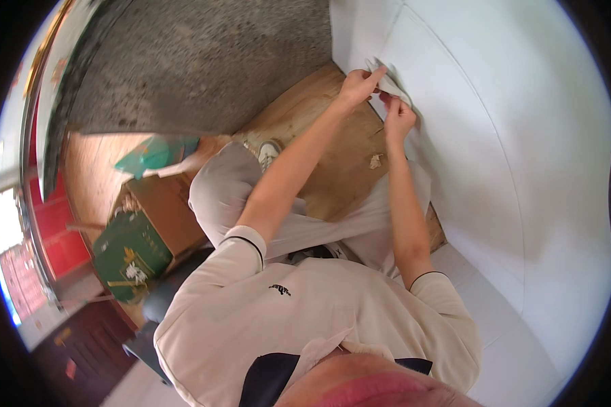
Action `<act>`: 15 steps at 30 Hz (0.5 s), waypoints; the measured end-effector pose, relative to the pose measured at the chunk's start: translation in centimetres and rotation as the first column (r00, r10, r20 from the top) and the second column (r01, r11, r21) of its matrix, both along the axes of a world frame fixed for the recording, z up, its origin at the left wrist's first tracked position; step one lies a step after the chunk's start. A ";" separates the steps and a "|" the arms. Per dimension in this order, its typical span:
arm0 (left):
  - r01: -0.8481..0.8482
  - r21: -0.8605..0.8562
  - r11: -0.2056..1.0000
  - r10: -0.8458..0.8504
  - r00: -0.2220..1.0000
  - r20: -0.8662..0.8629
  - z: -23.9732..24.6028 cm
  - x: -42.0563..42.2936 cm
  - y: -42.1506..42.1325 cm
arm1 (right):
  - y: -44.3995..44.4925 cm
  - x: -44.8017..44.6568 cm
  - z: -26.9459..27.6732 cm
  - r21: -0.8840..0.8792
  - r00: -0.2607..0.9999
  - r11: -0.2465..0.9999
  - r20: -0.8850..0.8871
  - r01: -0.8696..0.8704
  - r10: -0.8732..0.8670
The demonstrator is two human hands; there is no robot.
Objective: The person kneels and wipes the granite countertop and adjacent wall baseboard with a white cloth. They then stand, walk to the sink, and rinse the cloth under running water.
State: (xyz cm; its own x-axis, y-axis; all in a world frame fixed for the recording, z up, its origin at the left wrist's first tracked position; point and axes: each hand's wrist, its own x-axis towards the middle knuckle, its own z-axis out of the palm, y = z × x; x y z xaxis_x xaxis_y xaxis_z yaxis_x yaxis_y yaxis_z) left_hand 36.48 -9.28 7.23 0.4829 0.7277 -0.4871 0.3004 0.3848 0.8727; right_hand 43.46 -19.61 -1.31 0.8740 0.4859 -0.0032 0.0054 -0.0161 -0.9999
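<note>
Both my hands are close to a white wall panel (468, 127) on the right. My left hand (359, 87) pinches a thin, pale, flat piece (390, 86) between thumb and fingers. At the lower end of the same piece, my right hand (400, 120) grips its edge with the fingertips. The piece lies tilted close to the wall; whether it is attached there I cannot tell. Something thin and loop-like shows at its upper end, too blurred to name. Below the hands is a brown wooden board (346, 178) bearing a small torn scrap (376, 162).
A rough dark grey slab (203, 61) rises at the upper left. To my left are a cardboard box (165, 208), a green printed bag (132, 254) and a teal plastic bag (150, 155). My bent legs (224, 188) and a shoe (269, 153) lie under my arms.
</note>
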 end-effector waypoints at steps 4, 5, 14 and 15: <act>0.333 0.128 0.934 -0.304 0.931 -0.200 0.8 -4.0 4.3 | 1.9 -2.0 2.5 0.121 0.985 0.979 -0.023 -0.164 0.168; 0.361 0.152 0.920 -0.317 0.914 -0.252 3.1 -5.3 4.9 | 2.2 -2.8 2.8 0.160 0.976 0.967 -0.051 -0.200 0.211; 0.096 0.100 0.990 -0.074 0.975 -0.210 11.2 -22.5 4.0 | 6.4 -14.1 7.8 0.023 0.796 0.799 0.111 -0.601 0.595; -0.001 0.066 0.998 0.011 0.987 -0.160 11.4 -24.7 3.4 | 6.9 -15.3 8.5 0.002 0.764 0.776 0.182 -0.630 0.620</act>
State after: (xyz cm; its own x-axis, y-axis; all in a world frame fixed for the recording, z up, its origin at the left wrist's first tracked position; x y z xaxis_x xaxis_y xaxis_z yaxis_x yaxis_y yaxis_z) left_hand 11.78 -5.90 18.63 0.3982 0.7631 -0.5090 0.4360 0.3308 0.8370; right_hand 28.12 -12.72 7.17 0.3616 0.9191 0.1567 0.1545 0.1067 -0.9822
